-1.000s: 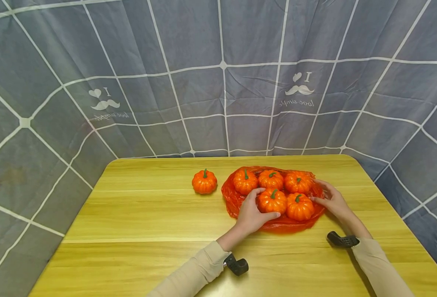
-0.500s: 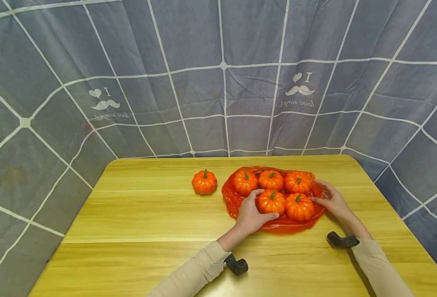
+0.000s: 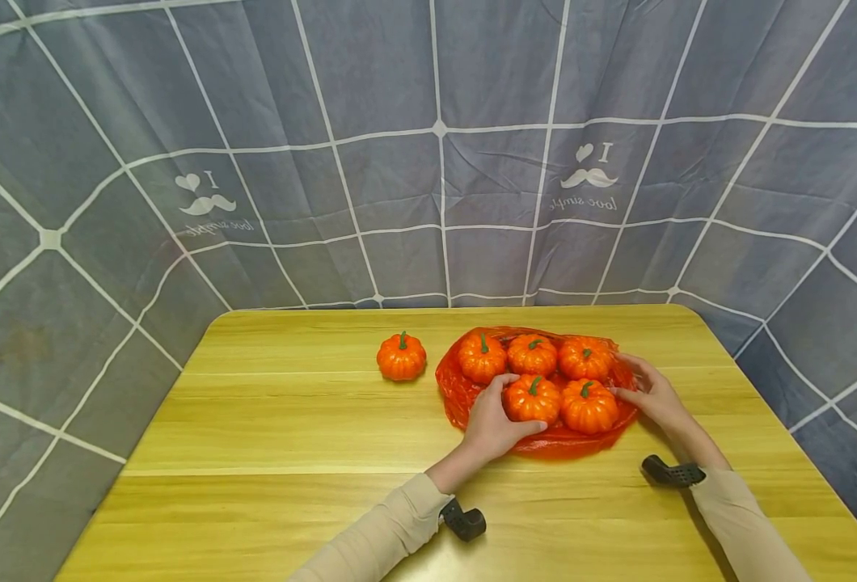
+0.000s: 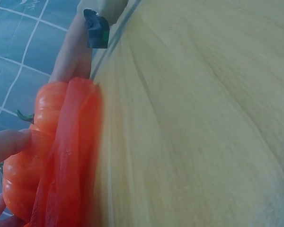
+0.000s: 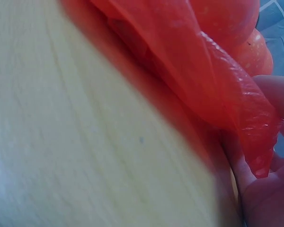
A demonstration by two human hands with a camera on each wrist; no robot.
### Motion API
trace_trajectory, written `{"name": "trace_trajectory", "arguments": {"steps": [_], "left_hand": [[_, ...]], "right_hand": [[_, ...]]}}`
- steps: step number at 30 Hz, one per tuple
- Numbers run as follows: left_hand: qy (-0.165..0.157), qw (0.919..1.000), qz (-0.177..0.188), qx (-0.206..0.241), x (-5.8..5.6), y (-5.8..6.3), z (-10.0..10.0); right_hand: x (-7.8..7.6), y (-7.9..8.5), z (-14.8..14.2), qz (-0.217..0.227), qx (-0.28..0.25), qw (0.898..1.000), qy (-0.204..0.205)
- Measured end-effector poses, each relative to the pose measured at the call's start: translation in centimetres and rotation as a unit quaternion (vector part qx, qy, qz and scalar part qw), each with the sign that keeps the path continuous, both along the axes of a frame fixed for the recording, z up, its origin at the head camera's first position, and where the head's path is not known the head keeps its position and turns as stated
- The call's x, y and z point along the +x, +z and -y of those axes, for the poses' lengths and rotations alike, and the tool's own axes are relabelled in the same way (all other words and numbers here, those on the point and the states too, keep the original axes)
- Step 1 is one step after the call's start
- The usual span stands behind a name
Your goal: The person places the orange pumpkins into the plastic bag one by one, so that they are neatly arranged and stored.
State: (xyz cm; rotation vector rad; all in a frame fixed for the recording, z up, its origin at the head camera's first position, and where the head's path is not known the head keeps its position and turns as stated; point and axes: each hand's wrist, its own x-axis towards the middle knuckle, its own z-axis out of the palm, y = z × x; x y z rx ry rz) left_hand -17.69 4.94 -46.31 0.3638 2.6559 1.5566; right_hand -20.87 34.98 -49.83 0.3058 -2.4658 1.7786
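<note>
In the head view my left hand (image 3: 490,422) grips a small orange pumpkin (image 3: 534,402) with a green stem, thumb at its near side and fingers behind its left. This pumpkin sits front left among several alike on a spread red plastic bag (image 3: 459,400). My right hand (image 3: 656,398) is at the bag's right edge, thumb beside the front right pumpkin (image 3: 589,409). A fold of the red bag (image 5: 246,118) lies between thumb and fingers in the right wrist view. The left wrist view shows my left thumb (image 4: 9,143) pressed on the pumpkin (image 4: 23,177).
One more pumpkin (image 3: 402,358) stands alone on the wooden table (image 3: 276,420), left of the bag. A grey curtain (image 3: 370,194) with white lines surrounds the table's back and sides. Black devices are strapped to both wrists.
The front left pumpkin has shifted slightly left and nearer in my left hand, opening a little more room behind it. My right hand has stayed in place.
</note>
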Motion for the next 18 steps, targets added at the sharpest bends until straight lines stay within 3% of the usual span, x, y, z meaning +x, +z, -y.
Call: {"name": "trace_trajectory", "arguments": {"steps": [18], "left_hand": [[-0.019, 0.9987, -0.015, -0.046, 0.17, -0.33, -0.1]], "right_hand": [[-0.17, -0.33, -0.12, -0.015, 0.005, 1.0, 0.003]]}}
